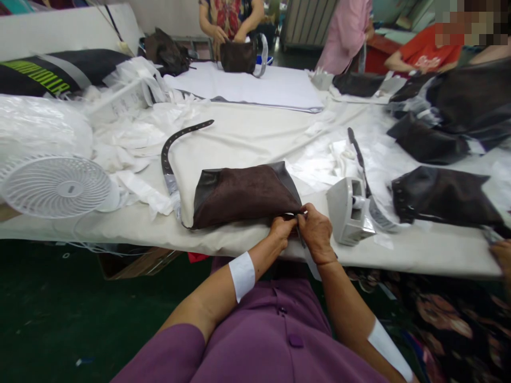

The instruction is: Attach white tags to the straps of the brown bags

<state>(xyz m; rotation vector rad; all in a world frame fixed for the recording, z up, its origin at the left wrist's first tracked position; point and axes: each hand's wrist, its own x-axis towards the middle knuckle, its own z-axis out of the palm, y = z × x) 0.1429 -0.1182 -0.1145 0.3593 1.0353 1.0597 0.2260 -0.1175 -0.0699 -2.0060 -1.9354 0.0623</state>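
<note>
A dark brown handbag [243, 194] with black leather sides lies on the cloth-covered table in front of me. Its punched strap [166, 151] curls away from the left end, partly wrapped in clear film. At the bag's near right corner my left hand [282, 230] pinches the edge. Close beside it, my right hand [315, 231] is closed on the same corner, fingertips almost meeting those of the left. A strip of strap or film hangs below the right hand. The exact part between the fingers is hidden.
A white fan [59, 186] lies at left beside crumpled white wrapping [139, 191]. Right of my hands stands a white tape dispenser [351, 213], then another dark bag [443, 197]. Across the table, a person handles a bag [238, 56]; other people work at the far right.
</note>
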